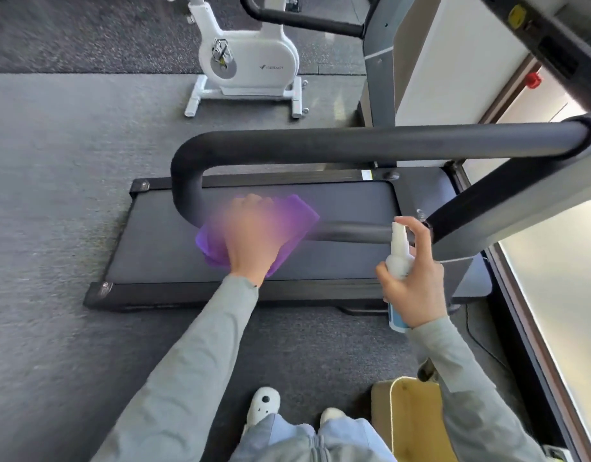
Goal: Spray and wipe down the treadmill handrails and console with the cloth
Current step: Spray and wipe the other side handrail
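A black U-shaped handrail (354, 145) loops over the treadmill belt (147, 248). My left hand (250, 241), blurred by motion, grips a purple cloth (294, 211) pressed against the rail's near bar (354, 232), close to the bend. My right hand (417, 288) holds a white spray bottle (399, 251) upright just right of the cloth, its nozzle up near that bar. The console is at the upper right edge (554, 45), mostly cut off.
A white exercise bike (250, 65) stands on the floor beyond the treadmill. A second machine's black bar (304, 21) crosses the top. A bright window strip (560, 295) runs along the right. My shoes (264, 405) and a tan object (414, 418) are at the bottom.
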Motion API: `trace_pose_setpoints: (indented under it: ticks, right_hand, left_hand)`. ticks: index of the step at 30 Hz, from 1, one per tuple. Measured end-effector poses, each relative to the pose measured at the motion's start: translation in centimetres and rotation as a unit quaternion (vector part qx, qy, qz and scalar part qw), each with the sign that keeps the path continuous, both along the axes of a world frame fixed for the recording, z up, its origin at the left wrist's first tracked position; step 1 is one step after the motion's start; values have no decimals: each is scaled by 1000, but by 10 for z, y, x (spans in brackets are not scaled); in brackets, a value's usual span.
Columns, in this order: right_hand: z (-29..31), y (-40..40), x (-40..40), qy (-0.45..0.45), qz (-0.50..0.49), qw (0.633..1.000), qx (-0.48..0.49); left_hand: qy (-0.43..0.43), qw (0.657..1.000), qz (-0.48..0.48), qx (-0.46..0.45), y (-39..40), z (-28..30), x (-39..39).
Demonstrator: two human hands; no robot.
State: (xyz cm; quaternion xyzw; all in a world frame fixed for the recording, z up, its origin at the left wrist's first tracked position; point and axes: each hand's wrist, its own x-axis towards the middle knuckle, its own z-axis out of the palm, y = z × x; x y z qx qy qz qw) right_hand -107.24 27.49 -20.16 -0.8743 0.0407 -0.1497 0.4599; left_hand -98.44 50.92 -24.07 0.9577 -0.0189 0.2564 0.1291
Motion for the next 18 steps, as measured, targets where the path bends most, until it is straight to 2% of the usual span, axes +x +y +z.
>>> trace_pose_setpoints:
  ticks: [4,7,9,12,15,18]
  right_hand:
    - [1,10,1,0,27,1000,6]
    - [3,9,0,10,49,999,14]
    - [3,6,0,13,55,998,7]
    - [1,1,-3,25,58,998,9]
    - [-4,-7,-6,27,58,998,-4]
    - [-8,-14,-9,42,59,997,1]
  left_hand:
    - [-32,986,136,-88,-20,-9,-22]
    - [-41,946,228,-225,-39,-14,-30]
    - [-56,898,278,-336,-53,-11,-26]
    - [-95,808,337,-474,-65,-5,-14]
    - [-166,714,333,-593,-64,-1,-2]
    - [-221,638,320,-665,-54,6,12]
